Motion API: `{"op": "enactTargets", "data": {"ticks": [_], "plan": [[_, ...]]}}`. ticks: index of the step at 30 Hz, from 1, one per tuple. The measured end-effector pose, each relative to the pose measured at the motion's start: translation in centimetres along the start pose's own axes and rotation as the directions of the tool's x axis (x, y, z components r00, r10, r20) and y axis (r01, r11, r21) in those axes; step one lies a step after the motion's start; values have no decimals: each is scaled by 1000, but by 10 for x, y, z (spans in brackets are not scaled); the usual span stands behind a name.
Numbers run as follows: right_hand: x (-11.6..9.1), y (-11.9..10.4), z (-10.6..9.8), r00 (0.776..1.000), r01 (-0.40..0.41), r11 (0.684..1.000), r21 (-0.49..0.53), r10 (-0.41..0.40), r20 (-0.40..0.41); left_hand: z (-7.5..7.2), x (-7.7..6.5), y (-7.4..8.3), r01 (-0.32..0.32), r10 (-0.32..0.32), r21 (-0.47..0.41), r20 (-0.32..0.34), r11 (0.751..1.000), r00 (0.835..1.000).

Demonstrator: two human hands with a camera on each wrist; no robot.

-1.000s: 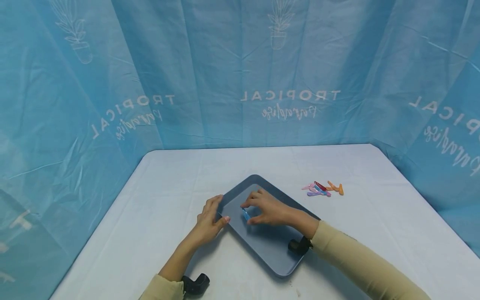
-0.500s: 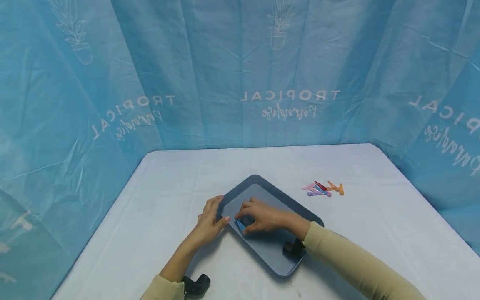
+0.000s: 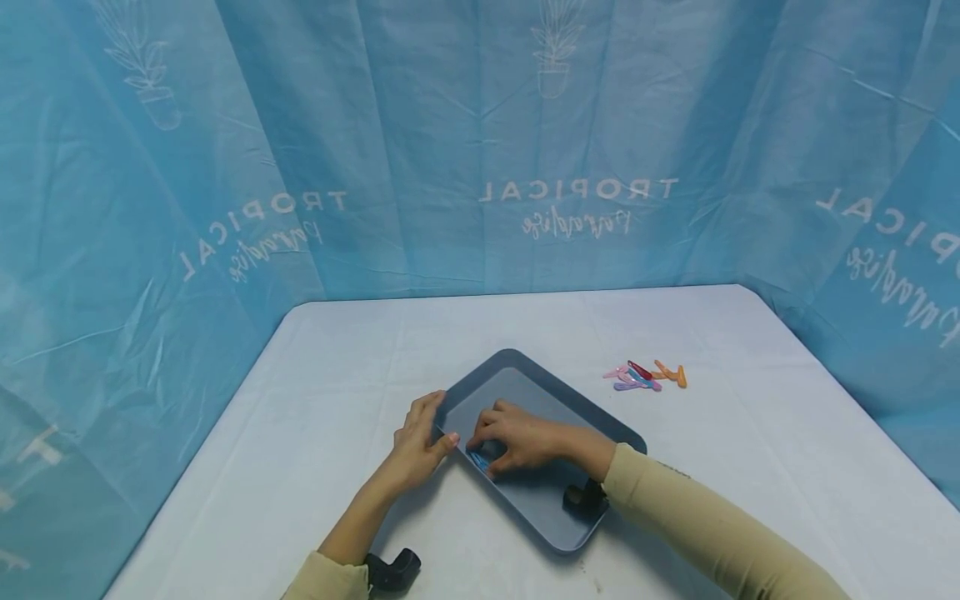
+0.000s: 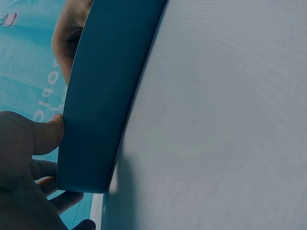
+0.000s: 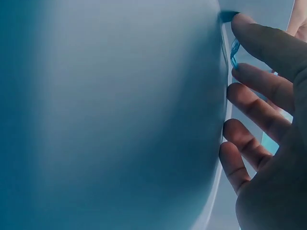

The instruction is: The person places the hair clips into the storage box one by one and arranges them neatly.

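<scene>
A grey-blue rectangular tray lies turned at an angle on the white table. My right hand is inside it, by the near-left side, pinching a blue hair clip between thumb and fingertips. In the right wrist view the clip shows between the thumb and index finger, close to the tray surface; part of it is hidden. My left hand rests at the tray's left corner, fingers extended along the side and thumb at the rim. The left wrist view shows that thumb touching the rim's edge.
A small pile of pink, red, purple and blue hair clips lies right of the tray, with orange clips beside it. Blue printed curtains enclose the table. Black wrist mounts sit on both wrists.
My right hand has moved left and nearer within the tray, carrying the blue hair clip down toward the near-left side. My left hand has stayed at the tray's corner.
</scene>
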State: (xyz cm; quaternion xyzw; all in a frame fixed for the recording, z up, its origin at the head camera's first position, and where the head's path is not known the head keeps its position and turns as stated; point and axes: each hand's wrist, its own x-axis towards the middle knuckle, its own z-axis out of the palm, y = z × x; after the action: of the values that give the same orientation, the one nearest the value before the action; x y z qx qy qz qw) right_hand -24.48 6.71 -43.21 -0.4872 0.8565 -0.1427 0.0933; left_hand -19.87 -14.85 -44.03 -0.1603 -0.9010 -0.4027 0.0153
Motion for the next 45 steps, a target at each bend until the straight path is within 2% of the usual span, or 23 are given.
{"op": "enactTargets", "data": {"ticks": [16, 25, 31, 37, 45], "plan": [[0, -1, 0, 1000, 6, 999, -47, -5, 23, 2, -1, 2, 15, -15, -10, -17, 1000, 1000], [-3, 3, -2, 1000, -12, 999, 33, 11, 9, 2, -3, 2, -7, 7, -10, -27, 1000, 1000], [-10, 8, -16, 998, -29, 990, 136, 36, -50, 1, -3, 4, 17, -17, -33, -17, 999, 1000], [-23, 13, -37, 985, -80, 990, 112, 96, -144, 1, -3, 4, 23, -24, -45, -18, 999, 1000], [-46, 32, -59, 954, -106, 983, 147, 142, -264, 2, -3, 3, 20, -20, -35, -14, 999, 1000]]}}
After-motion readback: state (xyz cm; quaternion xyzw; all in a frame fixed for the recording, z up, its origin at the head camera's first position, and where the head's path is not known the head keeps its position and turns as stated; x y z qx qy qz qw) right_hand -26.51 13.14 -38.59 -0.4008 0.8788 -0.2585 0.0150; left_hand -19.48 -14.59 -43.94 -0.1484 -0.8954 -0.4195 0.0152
